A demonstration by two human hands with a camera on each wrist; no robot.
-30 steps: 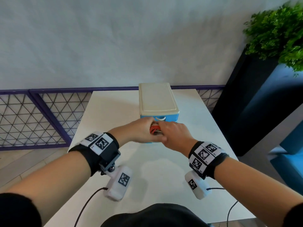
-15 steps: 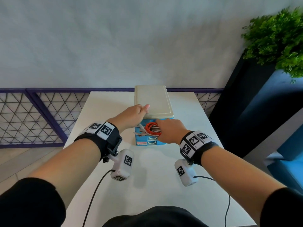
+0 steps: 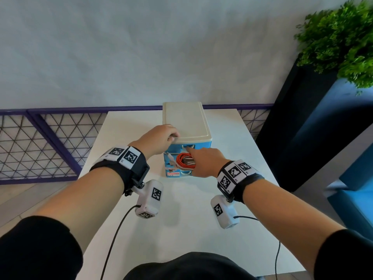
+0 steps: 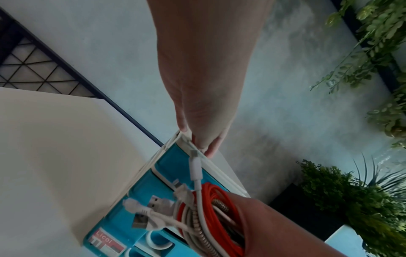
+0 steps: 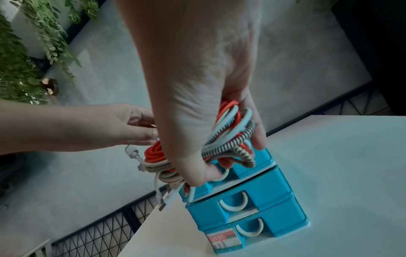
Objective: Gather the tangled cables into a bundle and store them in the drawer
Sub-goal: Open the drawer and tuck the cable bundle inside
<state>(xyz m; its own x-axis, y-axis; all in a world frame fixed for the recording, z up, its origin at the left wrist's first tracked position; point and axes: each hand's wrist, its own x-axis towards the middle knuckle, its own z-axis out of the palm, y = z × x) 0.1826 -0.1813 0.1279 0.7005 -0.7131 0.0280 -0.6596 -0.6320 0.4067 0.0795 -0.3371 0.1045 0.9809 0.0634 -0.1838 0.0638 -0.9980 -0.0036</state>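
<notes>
While your right hand [image 3: 203, 163] grips the cables [image 3: 184, 161], fingers [image 5: 256, 132] curled round the coil just in front of the drawers [image 3: 188, 158], hook a spare fingertip in the top handle [image 3: 187, 146] and pull straight. Beyond it, your left hand [image 3: 160, 141] presses bent fingers on the lid [image 3: 185, 120]; brace there.

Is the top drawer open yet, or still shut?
Shut: the top drawer front sits flush with the unit; the right hand grips the cable bundle outside, index finger at its handle.
</notes>
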